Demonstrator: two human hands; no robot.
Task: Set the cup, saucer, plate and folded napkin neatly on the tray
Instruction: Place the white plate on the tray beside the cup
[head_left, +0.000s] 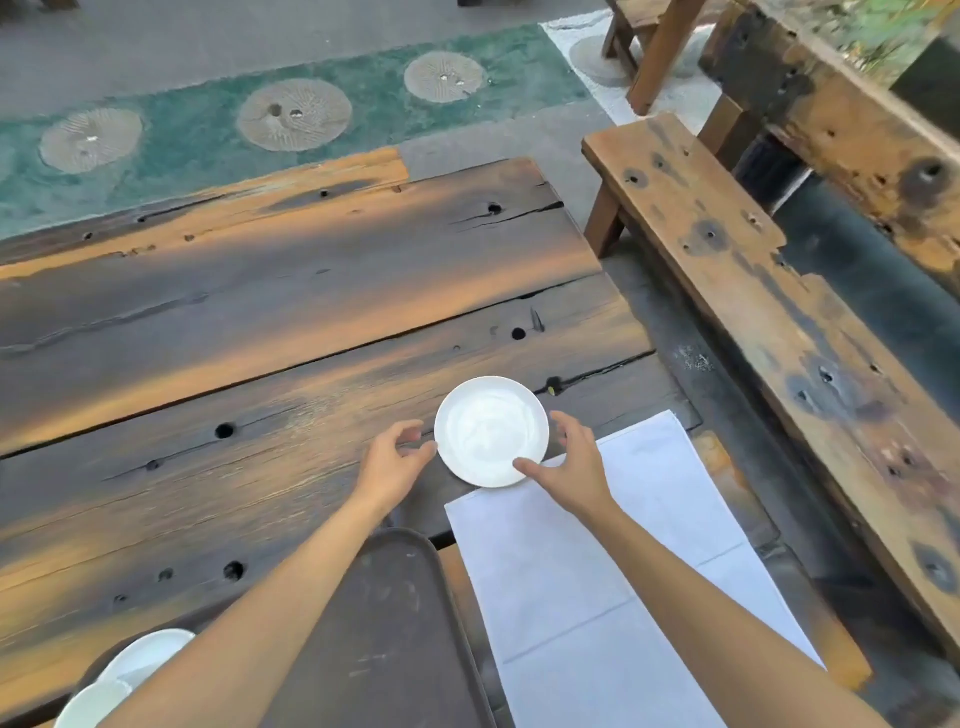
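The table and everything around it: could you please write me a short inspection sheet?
Surface: weathered plank table, with holes and cracks.
Job's things: small white plate on table, edge over white napkin; dark tray nearer, white dishes at its left end.
Clutter: nothing seen.
Hands: left hand beside plate; right hand with fingers at its rim; plate not lifted.
Cables: nothing seen.
Surroundings: wooden bench right; paved ground beyond.

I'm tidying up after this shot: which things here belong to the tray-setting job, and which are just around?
Job:
small white plate, between left hand and right hand
white napkin
dark tray
white dishes at the tray's near left corner

Just around:
wooden table
wooden bench
round paving stones
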